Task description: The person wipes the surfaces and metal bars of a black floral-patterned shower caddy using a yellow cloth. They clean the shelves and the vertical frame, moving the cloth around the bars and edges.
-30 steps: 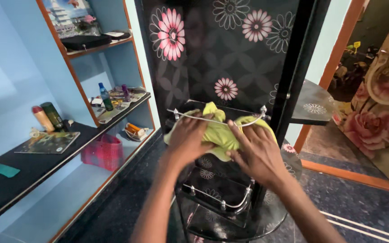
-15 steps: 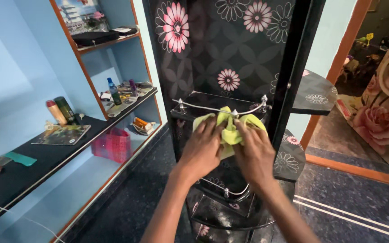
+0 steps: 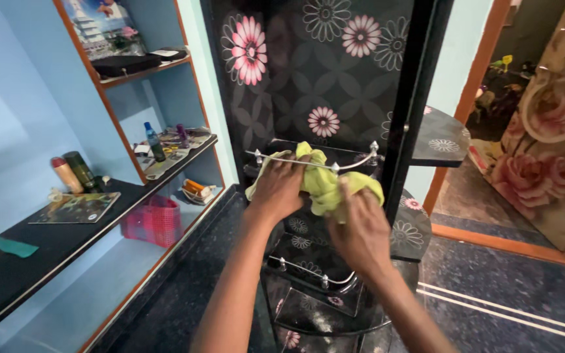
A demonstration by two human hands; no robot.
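Both of my hands press a crumpled yellow-green cloth (image 3: 325, 186) against the upper shelf of a black glossy corner stand with pink and white flowers (image 3: 308, 85). My left hand (image 3: 278, 188) grips the cloth's left part just under the thin metal rail (image 3: 276, 159) at the shelf's front. My right hand (image 3: 358, 225) holds the cloth's lower right part, fingers closed over it. A lower shelf with its own metal rail (image 3: 308, 269) sits beneath my hands.
A blue wall unit at left has a black counter (image 3: 47, 242) with two bottles (image 3: 73, 173), a flat picture board (image 3: 76, 207), and a pink basket (image 3: 152, 220) below. A blue-capped bottle (image 3: 153, 140) stands on a higher shelf. A flowered curtain (image 3: 550, 131) hangs at right by a doorway.
The cloth and both hands shifted left and slightly up along the top shelf rail. My right hand dropped lower on the cloth. The camera view swung a little.
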